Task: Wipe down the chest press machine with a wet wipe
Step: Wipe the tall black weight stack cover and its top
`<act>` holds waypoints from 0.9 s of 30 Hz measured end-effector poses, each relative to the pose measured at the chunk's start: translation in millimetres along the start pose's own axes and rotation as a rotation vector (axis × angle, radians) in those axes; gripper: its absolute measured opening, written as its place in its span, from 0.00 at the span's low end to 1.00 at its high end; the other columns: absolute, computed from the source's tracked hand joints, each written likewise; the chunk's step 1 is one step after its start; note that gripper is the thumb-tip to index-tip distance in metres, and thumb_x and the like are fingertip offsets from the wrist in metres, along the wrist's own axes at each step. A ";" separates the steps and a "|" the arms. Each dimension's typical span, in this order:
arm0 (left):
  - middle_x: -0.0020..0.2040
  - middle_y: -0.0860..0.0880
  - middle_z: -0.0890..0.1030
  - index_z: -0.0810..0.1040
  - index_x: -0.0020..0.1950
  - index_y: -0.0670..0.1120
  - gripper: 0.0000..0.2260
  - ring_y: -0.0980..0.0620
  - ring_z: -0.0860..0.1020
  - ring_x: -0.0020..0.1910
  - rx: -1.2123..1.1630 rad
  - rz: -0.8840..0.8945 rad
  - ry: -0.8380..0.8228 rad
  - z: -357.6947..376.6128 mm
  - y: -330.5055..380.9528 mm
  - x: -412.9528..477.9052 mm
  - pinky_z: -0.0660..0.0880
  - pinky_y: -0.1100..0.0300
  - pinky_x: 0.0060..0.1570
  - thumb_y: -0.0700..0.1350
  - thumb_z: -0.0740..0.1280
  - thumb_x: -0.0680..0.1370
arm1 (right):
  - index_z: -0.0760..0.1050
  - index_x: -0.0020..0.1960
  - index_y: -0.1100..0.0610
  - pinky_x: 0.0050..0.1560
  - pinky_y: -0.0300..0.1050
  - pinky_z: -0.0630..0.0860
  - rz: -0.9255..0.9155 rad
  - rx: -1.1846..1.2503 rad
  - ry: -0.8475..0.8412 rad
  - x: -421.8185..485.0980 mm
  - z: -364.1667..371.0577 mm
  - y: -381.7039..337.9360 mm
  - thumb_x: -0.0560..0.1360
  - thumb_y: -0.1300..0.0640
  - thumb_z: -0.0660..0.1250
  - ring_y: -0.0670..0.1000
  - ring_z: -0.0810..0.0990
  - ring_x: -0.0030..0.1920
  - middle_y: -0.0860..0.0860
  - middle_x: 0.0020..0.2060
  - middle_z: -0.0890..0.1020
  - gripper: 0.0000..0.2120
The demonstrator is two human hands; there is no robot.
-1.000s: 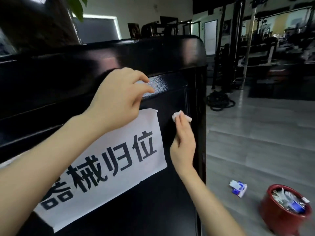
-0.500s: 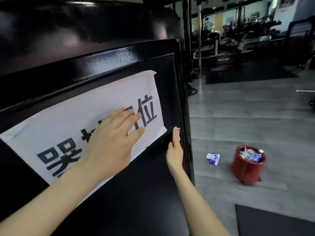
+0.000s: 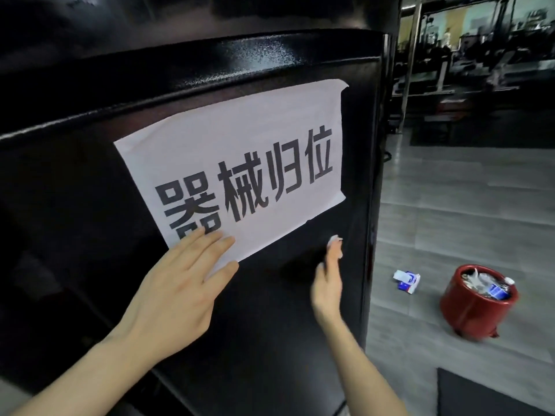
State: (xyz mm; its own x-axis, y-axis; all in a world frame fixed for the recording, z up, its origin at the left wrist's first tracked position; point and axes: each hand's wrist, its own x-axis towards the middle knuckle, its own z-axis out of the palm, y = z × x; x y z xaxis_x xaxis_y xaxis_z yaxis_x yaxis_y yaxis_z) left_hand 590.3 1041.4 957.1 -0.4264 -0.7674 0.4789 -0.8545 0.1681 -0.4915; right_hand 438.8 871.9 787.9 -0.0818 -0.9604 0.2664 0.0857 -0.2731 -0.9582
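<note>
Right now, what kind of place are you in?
Most likely a gym. There is a big black exercise machine up close, and more workout frames stand in the room behind, over a hard grey floor.

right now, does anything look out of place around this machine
A blue and white packet lies on the floor beside the red bin, not in it. The paper sign's top right corner looks curled.
</note>
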 end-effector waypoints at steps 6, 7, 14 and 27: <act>0.59 0.35 0.78 0.82 0.54 0.38 0.18 0.39 0.70 0.62 0.071 -0.069 -0.029 -8.4 -3.7 -61.9 0.58 0.47 0.70 0.37 0.56 0.71 | 0.46 0.78 0.53 0.67 0.24 0.49 -0.056 -0.044 0.061 -19.4 24.0 -25.8 0.83 0.57 0.50 0.43 0.50 0.76 0.45 0.77 0.52 0.25; 0.59 0.35 0.78 0.82 0.54 0.38 0.18 0.39 0.70 0.62 0.089 -0.078 -0.030 -8.0 -5.3 -69.2 0.58 0.47 0.70 0.37 0.57 0.71 | 0.46 0.78 0.55 0.73 0.34 0.46 -0.222 -0.088 -0.032 -50.0 38.7 -20.1 0.83 0.56 0.50 0.48 0.47 0.77 0.47 0.77 0.51 0.26; 0.65 0.36 0.74 0.79 0.60 0.38 0.22 0.40 0.65 0.67 0.226 -0.090 -0.067 -6.0 -27.4 -110.3 0.54 0.44 0.71 0.39 0.54 0.71 | 0.47 0.77 0.43 0.75 0.54 0.43 -0.760 -0.558 -0.186 -83.4 47.2 6.2 0.82 0.48 0.48 0.48 0.48 0.77 0.49 0.76 0.55 0.25; 0.62 0.37 0.76 0.80 0.57 0.39 0.17 0.40 0.68 0.66 0.139 -0.085 0.072 -35.9 -96.3 -180.1 0.58 0.45 0.70 0.39 0.59 0.72 | 0.38 0.78 0.51 0.74 0.56 0.41 -0.580 -0.502 -0.119 -210.0 156.4 -67.0 0.82 0.44 0.40 0.55 0.40 0.77 0.53 0.77 0.44 0.27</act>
State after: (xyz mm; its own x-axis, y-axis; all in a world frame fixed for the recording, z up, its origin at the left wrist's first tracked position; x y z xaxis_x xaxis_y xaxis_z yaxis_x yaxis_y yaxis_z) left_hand 738.7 1185.7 944.3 -0.3785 -0.7278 0.5718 -0.8413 0.0130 -0.5404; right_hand 605.5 1083.2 812.5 0.1337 -0.6790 0.7219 -0.4007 -0.7032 -0.5873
